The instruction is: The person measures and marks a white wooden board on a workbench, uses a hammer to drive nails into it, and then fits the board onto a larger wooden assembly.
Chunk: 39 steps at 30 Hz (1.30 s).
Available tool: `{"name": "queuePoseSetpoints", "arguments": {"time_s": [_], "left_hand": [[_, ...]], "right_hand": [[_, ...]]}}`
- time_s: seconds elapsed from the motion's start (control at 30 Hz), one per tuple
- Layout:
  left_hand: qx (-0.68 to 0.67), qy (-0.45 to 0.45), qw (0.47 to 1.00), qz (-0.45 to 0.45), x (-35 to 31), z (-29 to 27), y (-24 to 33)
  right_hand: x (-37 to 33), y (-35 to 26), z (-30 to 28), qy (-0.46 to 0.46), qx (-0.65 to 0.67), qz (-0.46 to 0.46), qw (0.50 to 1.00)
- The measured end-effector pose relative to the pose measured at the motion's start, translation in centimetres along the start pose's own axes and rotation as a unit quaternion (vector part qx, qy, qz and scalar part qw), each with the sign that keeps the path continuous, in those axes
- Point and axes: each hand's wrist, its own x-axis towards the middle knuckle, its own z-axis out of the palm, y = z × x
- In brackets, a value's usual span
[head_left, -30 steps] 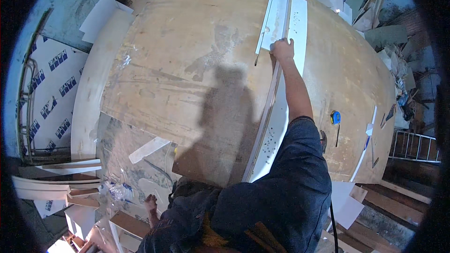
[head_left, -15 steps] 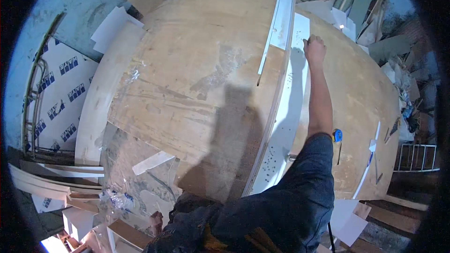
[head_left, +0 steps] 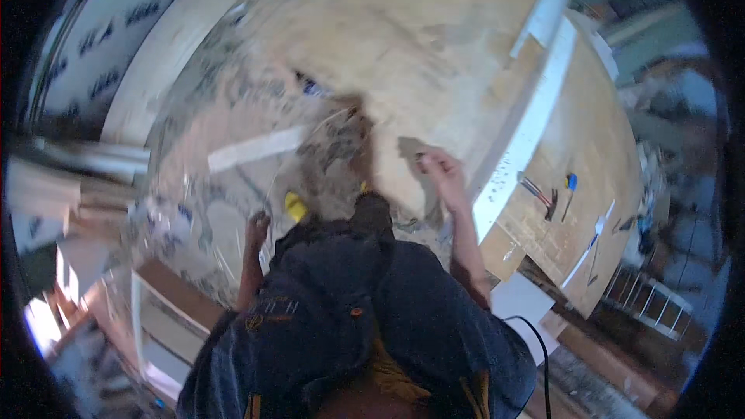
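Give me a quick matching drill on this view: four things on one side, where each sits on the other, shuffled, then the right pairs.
Things:
1. right hand
2. left hand
3. long white strip
4. blue-handled tool

Places:
A. on the plywood sheet, right of the white strip
B. low by the person's left side, over the littered floor
C. at the near edge of the plywood, left of the white strip
D. lying lengthwise along the plywood, from far end to near edge

Pairs: 1-C, 2-B, 3-D, 4-A
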Motion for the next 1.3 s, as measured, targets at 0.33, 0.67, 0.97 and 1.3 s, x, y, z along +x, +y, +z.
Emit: {"name": "queuePoseSetpoints", "arguments": {"time_s": [0.33,0.67,0.97,1.3], "left_hand": [[-0.350,0.173,0.866,-0.314,-14.8,-11.6,-14.4],[-0.390,0.159,0.821,-0.385,-20.9,-8.2,-20.2],[-0.264,0.051,0.927,-0.260,-2.8,-18.8,-14.7],[-0.347,0.125,0.911,-0.187,18.0,-35.6,-11.0]], "right_hand": [[6.7,8.1,27.4,-0.033,0.013,0.082,0.996],[20.8,11.7,22.9,0.300,-0.377,0.165,0.861],[23.3,12.1,23.1,0.360,-0.437,0.211,0.797],[23.3,8.1,23.3,0.457,-0.274,0.230,0.815]]}}
